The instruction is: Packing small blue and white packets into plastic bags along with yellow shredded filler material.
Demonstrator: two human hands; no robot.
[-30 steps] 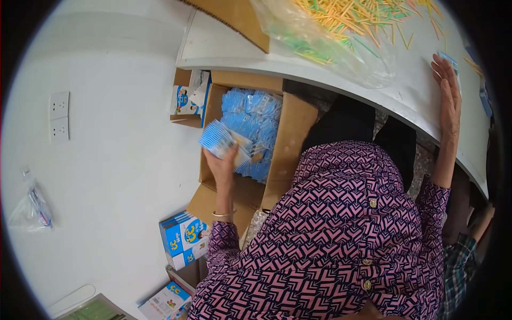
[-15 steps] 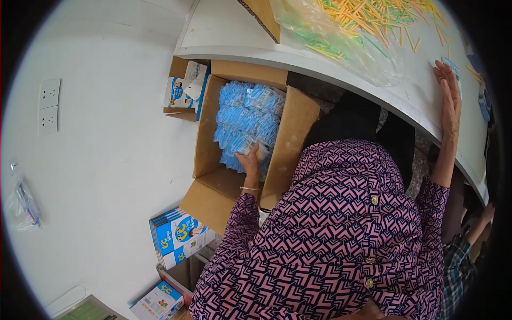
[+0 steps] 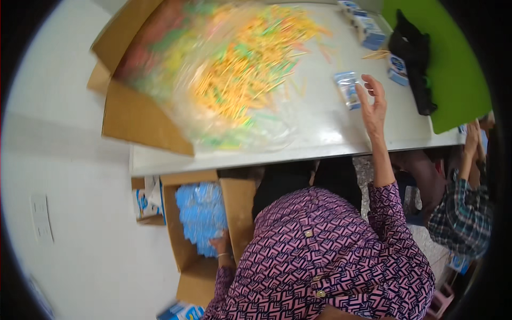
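Down in an open cardboard box [image 3: 238, 208] at the lower left, my left hand [image 3: 220, 245] touches a pile of blue-and-clear plastic packets [image 3: 200, 213]. Its fingers are small and blurred there, so their grip cannot be made out. Over the white table my right hand [image 3: 375, 104] is raised with fingers spread and slightly bent, open. Just left of its thumb lies a small blue-and-white packet [image 3: 348, 90]; I cannot tell whether the thumb touches it.
Many yellow, orange and green thin sticks [image 3: 245, 74] lie on a clear plastic sheet, beside an open carton [image 3: 138, 117]. Small blue-and-white boxes [image 3: 368, 32], a black cloth item [image 3: 410, 58] and a green panel [image 3: 458, 69] stand right. A co-worker in a checked sleeve [image 3: 461, 213] sits far right.
The view has swung up and right, showing more of the tabletop. My right hand has gone from lying flat near the table edge to raised beside the small packet. My left hand stays in the box.
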